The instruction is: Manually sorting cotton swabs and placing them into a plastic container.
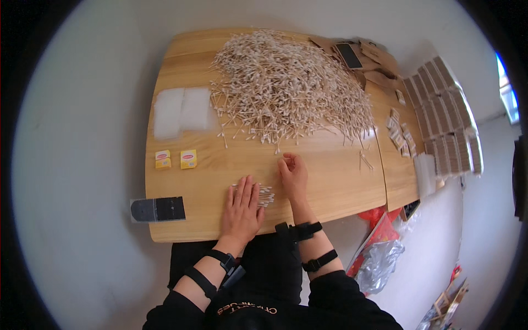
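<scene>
My left hand [241,208] lies flat with its fingers stretched out over a small row of cotton swabs [266,197] near the table's front edge. The swabs' ends stick out to the right of the fingers, and the palm hides the rest. To the right and a little farther off, my right hand [294,173] is just short of the big heap. Its fingers are curled in toward the thumb, and whatever they may hold is too small to make out. A large heap of loose cotton swabs [286,82] covers the far middle of the wooden table [231,159].
Two yellow boxes [188,159], stacks of clear plastic bags [181,113] and a black-and-clear pouch [158,209] lie on the left. A phone [348,56] rests on brown paper [382,58] at the far right. Several small packs [397,135] lie beside tall stacked packages [446,118].
</scene>
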Motion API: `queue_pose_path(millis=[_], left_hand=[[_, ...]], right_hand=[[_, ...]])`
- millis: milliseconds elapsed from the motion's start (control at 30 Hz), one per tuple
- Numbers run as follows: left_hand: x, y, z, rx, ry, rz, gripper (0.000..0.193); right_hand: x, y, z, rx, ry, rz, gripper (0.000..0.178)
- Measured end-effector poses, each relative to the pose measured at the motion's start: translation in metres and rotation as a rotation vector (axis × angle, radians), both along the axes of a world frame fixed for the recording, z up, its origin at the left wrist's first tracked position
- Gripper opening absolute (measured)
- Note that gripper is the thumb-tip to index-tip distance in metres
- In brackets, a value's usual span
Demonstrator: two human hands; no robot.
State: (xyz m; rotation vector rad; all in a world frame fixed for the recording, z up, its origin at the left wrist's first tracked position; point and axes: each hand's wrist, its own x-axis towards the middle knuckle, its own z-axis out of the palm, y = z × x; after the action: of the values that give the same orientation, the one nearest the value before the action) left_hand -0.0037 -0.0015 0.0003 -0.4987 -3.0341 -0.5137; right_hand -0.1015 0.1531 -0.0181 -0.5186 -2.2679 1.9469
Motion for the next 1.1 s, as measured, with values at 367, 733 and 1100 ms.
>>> queue_pose_path(millis=[367,733,1100], left_hand=[[0.001,0.002,-0.006,0.033,0.040,0.004,0.065],[0.005,-0.002,-0.004,-0.002,0.054,0.018,0.065],[0.006,-0.005,-0.004,0.199,0.043,0.041,0.084]], right_hand=[[-0.030,0.022,-0.005,0.451,-0.046,0.122,0.017],[0.021,0.007,0.009,0.481,0.147,0.201,0.019],[0.001,-0.002,0.017,0.713,0.013,0.059,0.026]])
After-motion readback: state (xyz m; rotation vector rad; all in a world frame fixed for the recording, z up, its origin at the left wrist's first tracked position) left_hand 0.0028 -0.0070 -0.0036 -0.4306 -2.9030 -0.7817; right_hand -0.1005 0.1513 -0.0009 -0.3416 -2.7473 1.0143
